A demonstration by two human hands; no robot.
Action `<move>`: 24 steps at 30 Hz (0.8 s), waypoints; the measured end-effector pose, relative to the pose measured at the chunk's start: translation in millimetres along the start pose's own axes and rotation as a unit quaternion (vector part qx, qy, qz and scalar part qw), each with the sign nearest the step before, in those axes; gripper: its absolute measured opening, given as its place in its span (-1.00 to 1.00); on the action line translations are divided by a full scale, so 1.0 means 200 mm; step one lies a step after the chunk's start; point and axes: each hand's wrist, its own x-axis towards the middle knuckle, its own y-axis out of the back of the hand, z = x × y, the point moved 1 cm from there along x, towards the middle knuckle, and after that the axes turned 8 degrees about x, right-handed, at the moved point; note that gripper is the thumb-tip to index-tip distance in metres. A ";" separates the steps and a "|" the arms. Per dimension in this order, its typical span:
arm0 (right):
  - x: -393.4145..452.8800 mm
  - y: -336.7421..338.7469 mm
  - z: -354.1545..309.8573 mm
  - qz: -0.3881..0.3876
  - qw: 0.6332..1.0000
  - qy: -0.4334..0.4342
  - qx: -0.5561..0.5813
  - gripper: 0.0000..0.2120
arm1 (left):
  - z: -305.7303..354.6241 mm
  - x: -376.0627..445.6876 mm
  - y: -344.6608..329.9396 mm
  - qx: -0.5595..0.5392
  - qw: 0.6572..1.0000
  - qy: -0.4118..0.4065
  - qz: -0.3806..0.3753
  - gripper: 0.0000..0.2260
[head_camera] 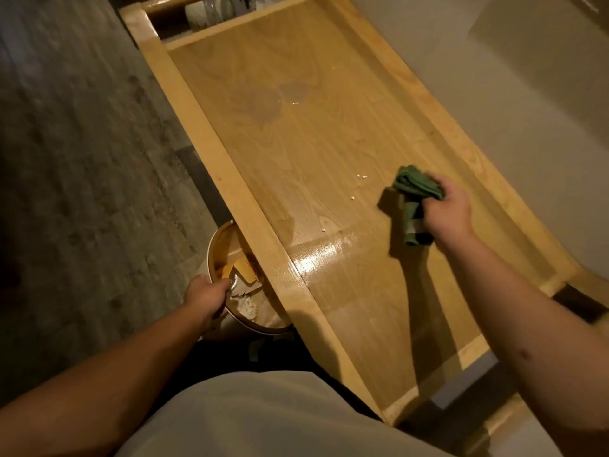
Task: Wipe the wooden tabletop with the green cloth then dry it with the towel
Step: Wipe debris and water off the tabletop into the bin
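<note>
The right hand (446, 209) grips the bunched green cloth (416, 192) — it sticks out at ten o'clock over the desk (329, 143); the left hand (207, 296) holds a bin's (227, 232) rim.

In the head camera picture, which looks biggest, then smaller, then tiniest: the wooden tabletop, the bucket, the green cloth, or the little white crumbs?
1. wooden tabletop
2. bucket, partly hidden under the table edge
3. green cloth, bunched in the right hand
4. white crumbs
</note>
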 end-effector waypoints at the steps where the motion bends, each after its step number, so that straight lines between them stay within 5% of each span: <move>1: 0.07 0.06 0.01 0.032 0.999 0.012 -0.015 -0.44 | 0.00 0.00 -0.01 -0.002 1.000 0.003 -0.001 -0.84; 4: 0.25 0.18 0.09 0.044 0.993 0.012 -0.112 -0.34 | 0.01 0.00 -0.01 -0.008 1.000 0.005 0.008 -0.84; 9: 0.27 0.06 0.26 -0.133 0.908 0.050 -0.394 -0.23 | 0.02 -0.02 0.00 -0.010 1.000 0.012 0.005 -0.74; 24: -0.07 -0.41 0.17 -0.225 0.848 0.163 -0.452 -0.22 | 0.05 -0.02 -0.04 -0.005 1.000 -0.005 0.021 -0.89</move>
